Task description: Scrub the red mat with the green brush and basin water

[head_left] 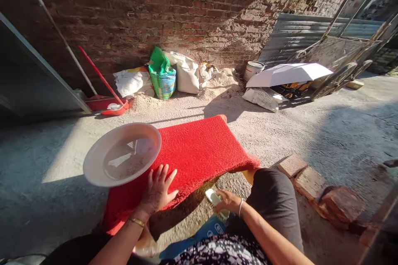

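My left hand lies spread with its palm on a shaggy red mat, close to the mat's near edge. Just beyond those fingers, a wide pale basin of water rests over the left part of the mat. Off the near edge, my right hand is closed around a pale green-white scrubbing brush, apart from the mat. The underside of the brush is turned away, so its bristles are hidden. Whatever supports the mat is mostly covered by it.
Bricks lie on the ground right of my knee. Near the brick wall stand a red dustpan, a green sack, a white sack and a bucket. A white umbrella and a wooden cart are farther right.
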{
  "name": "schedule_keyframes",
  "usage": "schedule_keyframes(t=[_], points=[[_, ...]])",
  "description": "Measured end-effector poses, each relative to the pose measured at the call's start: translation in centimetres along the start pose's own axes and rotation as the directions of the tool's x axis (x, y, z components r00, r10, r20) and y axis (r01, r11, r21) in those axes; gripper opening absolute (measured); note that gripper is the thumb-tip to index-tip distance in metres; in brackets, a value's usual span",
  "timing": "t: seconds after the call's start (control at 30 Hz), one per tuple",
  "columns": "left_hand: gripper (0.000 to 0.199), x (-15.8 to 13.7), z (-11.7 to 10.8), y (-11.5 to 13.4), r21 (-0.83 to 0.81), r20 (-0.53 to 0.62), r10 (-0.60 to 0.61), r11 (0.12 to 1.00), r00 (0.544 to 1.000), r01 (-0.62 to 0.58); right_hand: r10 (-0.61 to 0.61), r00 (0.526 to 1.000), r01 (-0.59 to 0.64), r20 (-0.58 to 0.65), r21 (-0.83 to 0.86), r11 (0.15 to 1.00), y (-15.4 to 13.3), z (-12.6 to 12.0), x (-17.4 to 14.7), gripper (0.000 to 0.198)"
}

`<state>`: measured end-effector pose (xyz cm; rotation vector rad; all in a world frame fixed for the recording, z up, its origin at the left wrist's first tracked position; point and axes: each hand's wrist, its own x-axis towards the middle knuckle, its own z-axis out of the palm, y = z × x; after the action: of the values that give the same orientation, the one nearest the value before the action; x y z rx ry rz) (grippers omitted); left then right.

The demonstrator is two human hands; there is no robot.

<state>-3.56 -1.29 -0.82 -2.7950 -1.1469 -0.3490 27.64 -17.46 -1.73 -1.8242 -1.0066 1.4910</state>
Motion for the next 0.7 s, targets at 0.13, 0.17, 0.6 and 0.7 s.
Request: schedule_keyframes(t=[0.13,0.17,0.6,0.7], points=[[0.076,-0.1,0.4,0.2,-0.032,0.048,-0.013,0.999,0.999,0.014,-0.079,0.933,0.043,0.352,0.11,0.993,-3.9,-1.2,-1.7,0.05],[0.078,-0.1,0.5,0.2,-0.036,0.062,-0.015,0.999,0.998,0.017,-0.14,0.91,0.071,0.391,0.185,0.98,-5.2,-1.7,-1.7,0.058],[0.086,-0.1,1.4,-0.2,-0.045,0.128,-0.015,0.999,0.992,0.021,-0.459,0.886,0.272,-0.071,-0.722,0.637,-19.8,7.4,13.1,0.06],[0.084,-0.1,1.5,-0.3,-0.033,0.111,-0.014,0.999,0.994,0.018,-0.453,0.883,0.214,-0.121,-0.757,0.617,-19.8,6.1,14.5,0.057]])
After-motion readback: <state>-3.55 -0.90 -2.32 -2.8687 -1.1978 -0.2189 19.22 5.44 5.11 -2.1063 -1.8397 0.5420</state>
